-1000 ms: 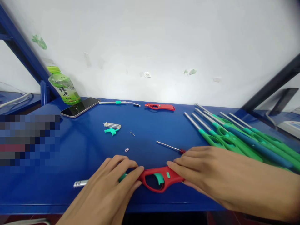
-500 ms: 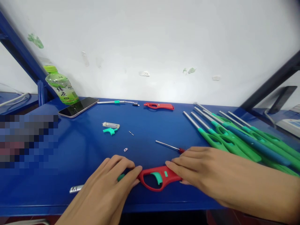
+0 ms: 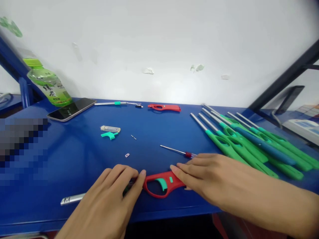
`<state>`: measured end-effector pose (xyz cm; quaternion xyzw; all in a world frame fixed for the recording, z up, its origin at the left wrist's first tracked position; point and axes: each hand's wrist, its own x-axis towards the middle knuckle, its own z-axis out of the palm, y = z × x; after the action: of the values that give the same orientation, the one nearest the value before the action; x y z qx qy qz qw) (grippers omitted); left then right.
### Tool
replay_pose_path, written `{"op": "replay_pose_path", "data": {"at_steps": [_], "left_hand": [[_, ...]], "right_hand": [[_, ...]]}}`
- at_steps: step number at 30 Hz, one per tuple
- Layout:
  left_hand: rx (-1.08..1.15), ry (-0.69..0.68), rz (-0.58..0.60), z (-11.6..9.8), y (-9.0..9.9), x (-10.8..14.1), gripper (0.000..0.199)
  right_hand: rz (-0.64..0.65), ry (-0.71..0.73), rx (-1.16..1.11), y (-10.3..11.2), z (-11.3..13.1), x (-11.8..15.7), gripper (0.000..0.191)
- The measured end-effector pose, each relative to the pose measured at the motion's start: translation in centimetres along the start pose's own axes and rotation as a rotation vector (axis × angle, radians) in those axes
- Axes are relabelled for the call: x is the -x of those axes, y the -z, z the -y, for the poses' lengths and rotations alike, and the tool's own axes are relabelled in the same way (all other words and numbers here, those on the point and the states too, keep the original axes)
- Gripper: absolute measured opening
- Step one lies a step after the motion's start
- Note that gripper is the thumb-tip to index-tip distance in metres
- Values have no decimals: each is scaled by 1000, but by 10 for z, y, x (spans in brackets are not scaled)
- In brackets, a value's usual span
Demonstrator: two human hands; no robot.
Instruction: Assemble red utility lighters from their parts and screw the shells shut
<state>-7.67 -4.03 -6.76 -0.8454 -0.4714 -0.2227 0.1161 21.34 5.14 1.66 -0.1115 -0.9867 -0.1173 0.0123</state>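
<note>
A red lighter [image 3: 164,184] with a green trigger lies near the table's front edge, between my hands. My left hand [image 3: 109,196] is closed round its front end, and a silver tube [image 3: 72,199] sticks out to the left beyond that hand. The fingers of my right hand [image 3: 206,176] grip the red handle's right end. Just behind the right hand rests a screwdriver [image 3: 174,150], its handle partly covered. Farther left lie a small white piece [image 3: 127,155], a thin pin [image 3: 134,137], a green trigger part [image 3: 109,135] and a clear tank [image 3: 110,129].
Several green lighters [image 3: 236,146] lie in a heap at the right. At the back are a red shell [image 3: 164,107] and a metal tube with wires [image 3: 109,103]. A phone [image 3: 72,109] and a green bottle [image 3: 50,83] occupy the back left of the blue table [image 3: 82,142].
The camera view has shifted, so most things appear a little farther left and higher. Both hands keep their hold on the red lighter, and more of the silver tube shows.
</note>
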Motion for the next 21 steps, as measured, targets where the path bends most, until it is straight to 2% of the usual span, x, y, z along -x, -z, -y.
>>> {"op": "replay_pose_path", "data": {"at_steps": [4,9,14,19,21], "left_hand": [[-76,-22,-27,-6,1,-6,60],[-138,0,42,-10,5,-9,60],[-72,-4,14,-9,2,-8,64],[-123,51,46,2,11,1,46],[-160,98,28,12,19,10,51]], "right_hand": [[-38,-52,-21,-5,2,2,44],[-109,-141,-94,-26,11,15,49],[-186,-350,-296,-47,30,30,49],[-205,-500,-377,-65,44,41,61],[-190,-501,-396,-68,44,41,64]]}}
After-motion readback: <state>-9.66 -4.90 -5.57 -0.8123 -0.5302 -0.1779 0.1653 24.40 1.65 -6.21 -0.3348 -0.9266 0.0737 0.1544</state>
